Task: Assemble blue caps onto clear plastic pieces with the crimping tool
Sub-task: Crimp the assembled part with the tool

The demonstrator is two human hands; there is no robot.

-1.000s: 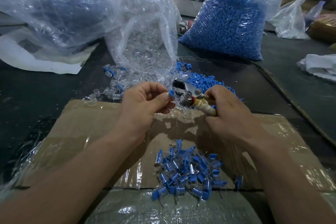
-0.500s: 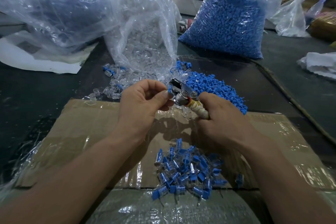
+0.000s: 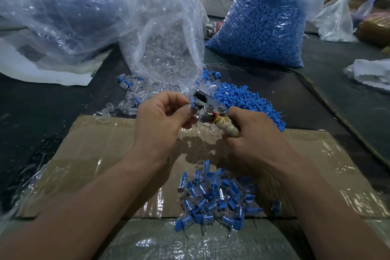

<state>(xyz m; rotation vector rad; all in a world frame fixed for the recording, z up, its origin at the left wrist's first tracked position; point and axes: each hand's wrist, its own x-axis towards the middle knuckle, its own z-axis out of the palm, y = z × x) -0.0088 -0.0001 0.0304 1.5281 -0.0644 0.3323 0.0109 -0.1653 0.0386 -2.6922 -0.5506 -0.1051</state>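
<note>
Head cam looks fwd and down, prob. close over cardboard (image 3: 101, 154).

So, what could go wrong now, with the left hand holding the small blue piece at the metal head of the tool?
The left hand pinches the small blue plastic cap right against the head of the shiny metal crimping tool. If the right hand squeezes the handle, the fingertips may get nipped. The tiny cap could also slip and drop into the heap of finished blue-and-clear pieces below, where it would be hard to find.
</note>
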